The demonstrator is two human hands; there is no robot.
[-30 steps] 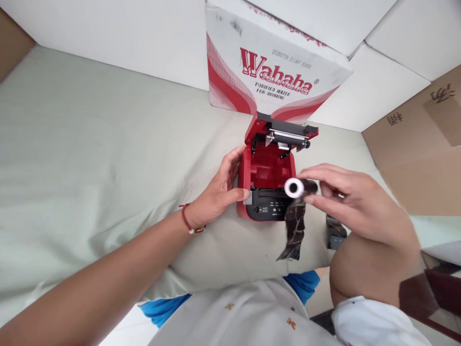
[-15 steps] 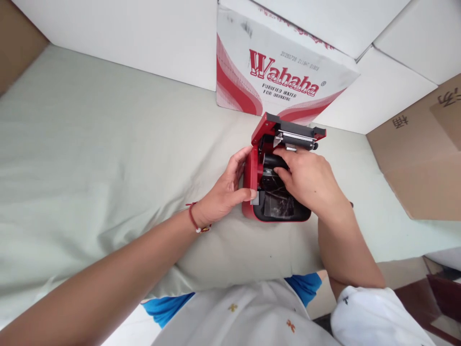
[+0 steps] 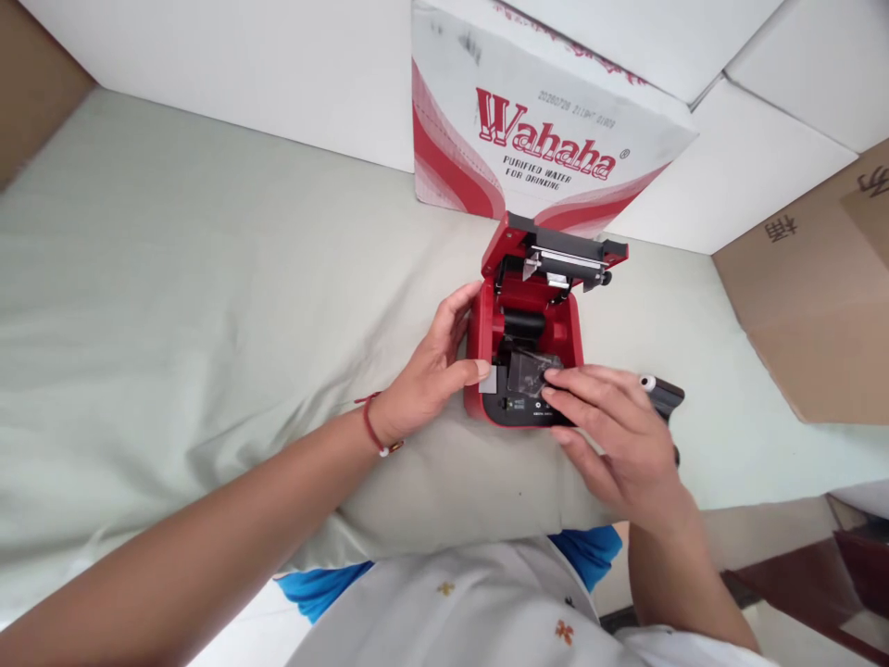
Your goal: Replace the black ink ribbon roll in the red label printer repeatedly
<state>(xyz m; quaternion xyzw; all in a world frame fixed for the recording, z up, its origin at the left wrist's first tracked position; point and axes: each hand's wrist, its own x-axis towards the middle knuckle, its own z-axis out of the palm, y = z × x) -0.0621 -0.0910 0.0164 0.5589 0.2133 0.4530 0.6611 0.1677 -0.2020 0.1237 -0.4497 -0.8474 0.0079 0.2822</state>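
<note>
A red label printer (image 3: 474, 400) sits on the cloth with its lid (image 3: 556, 243) raised. A black roll (image 3: 524, 323) lies inside, and a dark, shiny strip of film (image 3: 532, 372) extends from it toward the printer's front. My left hand (image 3: 448, 357) grips the printer's left side, thumb at the front corner by a grey tab (image 3: 489, 380) and fingers along the outer wall. My right hand (image 3: 618, 426) has its stretched fingertips on the film's right edge. Its thumb is apart, close to the front rim.
A Wahaba-type water carton printed "Wahaha" (image 3: 548, 190) stands right behind the printer. White boxes (image 3: 264, 83) line the back, and a brown carton (image 3: 820, 333) stands at the right. A black roll with a white core (image 3: 663, 394) lies right of the printer, partly behind my right hand.
My right hand has come out from the black roll inside the printer and moved toward the front right, onto the film. My left hand stays on the printer's side.
</note>
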